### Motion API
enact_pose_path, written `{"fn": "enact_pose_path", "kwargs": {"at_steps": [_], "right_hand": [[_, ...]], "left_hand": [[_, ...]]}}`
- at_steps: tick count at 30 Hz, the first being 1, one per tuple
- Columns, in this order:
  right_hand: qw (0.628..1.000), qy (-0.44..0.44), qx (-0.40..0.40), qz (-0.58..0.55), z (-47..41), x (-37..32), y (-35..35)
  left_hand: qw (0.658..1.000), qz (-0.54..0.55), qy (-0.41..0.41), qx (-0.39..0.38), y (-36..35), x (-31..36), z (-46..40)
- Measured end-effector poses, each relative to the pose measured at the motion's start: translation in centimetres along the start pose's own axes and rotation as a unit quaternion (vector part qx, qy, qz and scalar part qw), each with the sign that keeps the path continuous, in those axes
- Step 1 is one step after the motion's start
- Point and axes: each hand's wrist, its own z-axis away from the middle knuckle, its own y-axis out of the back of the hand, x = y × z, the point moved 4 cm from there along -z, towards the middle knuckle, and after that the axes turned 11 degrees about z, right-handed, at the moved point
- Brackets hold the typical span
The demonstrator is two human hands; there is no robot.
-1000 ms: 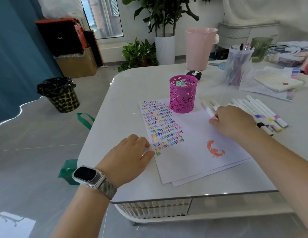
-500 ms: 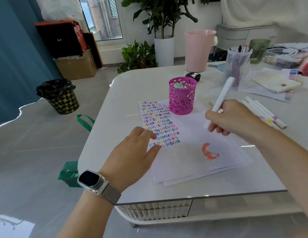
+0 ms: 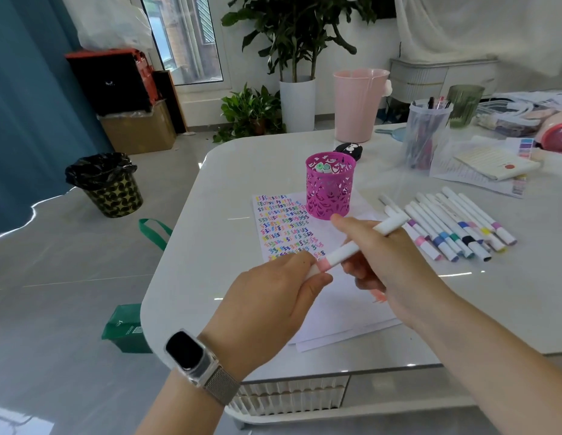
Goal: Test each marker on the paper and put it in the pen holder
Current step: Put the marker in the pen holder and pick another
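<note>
Left hand: the left hand [image 3: 273, 293] is raised over the near part of the paper, fingers and thumb pinching the pink-banded cap end of the marker; a watch [image 3: 191, 356] sits on its wrist.
Right hand: the right hand [image 3: 380, 259] is curled round the white barrel of the same marker, with the far end sticking out past its knuckles.
Marker: the marker [image 3: 345, 249] is held in the air between both hands, tilted, its far end higher and pointing to the right; the cap is on.
Paper: a few white sheets of paper [image 3: 336, 309] lie on the counter [image 3: 210, 246] under the hands, with rows of small coloured squiggles at the far left and an orange-red scribble partly hidden by the right hand.
Pen holder: the pink cut-out pen holder [image 3: 330, 186] stands upright on the far edge of the paper, with a few marker ends showing inside.
Other markers: a row of loose markers [image 3: 449, 227] lies on the counter to the right of the paper, side by side, coloured bands towards the near side.
Behind: a clear cup of pens [image 3: 427, 133] and a pink bucket [image 3: 358, 105] stand further back on the counter.
</note>
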Motion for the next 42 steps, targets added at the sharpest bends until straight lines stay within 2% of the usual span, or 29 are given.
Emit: {"fn": "enact_pose_path", "kwargs": {"at_steps": [2, 5, 7, 10, 15, 19, 23, 27, 30, 31, 33, 35, 38, 40, 42], "right_hand": [[0.999, -0.019, 0.014, -0.048, -0.4, 0.5, -0.2], [0.984, -0.013, -0.062, -0.164, -0.6, 0.4, -1.2], [0.953, -0.028, -0.109, -0.28, -0.4, 0.2, -1.8], [0.902, -0.046, -0.118, -0.412, -0.3, -0.1, -1.8], [0.888, -0.08, -0.112, -0.438, -0.3, -0.3, -1.4], [0.894, -0.092, -0.102, -0.427, -0.4, -0.3, -1.2], [0.891, -0.078, -0.121, -0.431, -0.2, -1.5, -0.4], [0.893, -0.077, -0.131, -0.424, -1.1, -1.5, -0.3], [0.871, -0.062, -0.054, -0.485, -3.9, -1.1, 2.9], [0.855, -0.044, -0.012, -0.516, -4.9, -1.1, 4.9], [0.839, -0.022, 0.037, -0.542, -6.0, -0.7, 8.2], [0.85, -0.032, 0.036, -0.525, -6.1, 0.5, 9.0], [0.872, -0.053, -0.003, -0.487, -5.6, 1.5, 6.9], [0.915, -0.056, -0.019, -0.399, -5.3, 1.4, 5.7], [0.957, -0.05, -0.033, -0.285, -5.1, 1.1, 4.5]], "left_hand": [[0.998, -0.063, -0.006, 0.017, -0.2, 0.1, 0.0], [0.994, -0.109, 0.018, 0.026, -0.3, 0.0, 0.0], [0.992, -0.118, 0.013, 0.035, -0.4, 0.3, 0.0], [0.991, -0.134, 0.0, 0.02, -1.0, 0.4, 0.1], [0.992, -0.106, 0.019, -0.066, -1.8, 1.5, 0.0], [0.997, 0.018, 0.019, -0.072, -2.0, 2.4, -0.2], [0.985, 0.152, 0.034, -0.07, -1.0, 3.2, -0.3], [0.981, 0.18, 0.019, -0.065, -1.1, 3.4, -1.1], [0.977, 0.184, 0.001, -0.112, -1.0, 4.1, -0.2], [0.971, 0.203, 0.022, -0.121, -0.9, 3.9, 0.7], [0.966, 0.221, 0.097, -0.092, 0.1, 2.8, 2.5], [0.977, 0.167, 0.13, -0.035, 1.6, 1.2, 3.2], [0.983, 0.081, 0.165, -0.014, 2.3, -2.1, 2.6], [0.983, 0.034, 0.18, -0.027, 2.1, -3.9, 1.8], [0.979, -0.007, 0.19, -0.072, 1.8, -5.3, 1.3]]}}
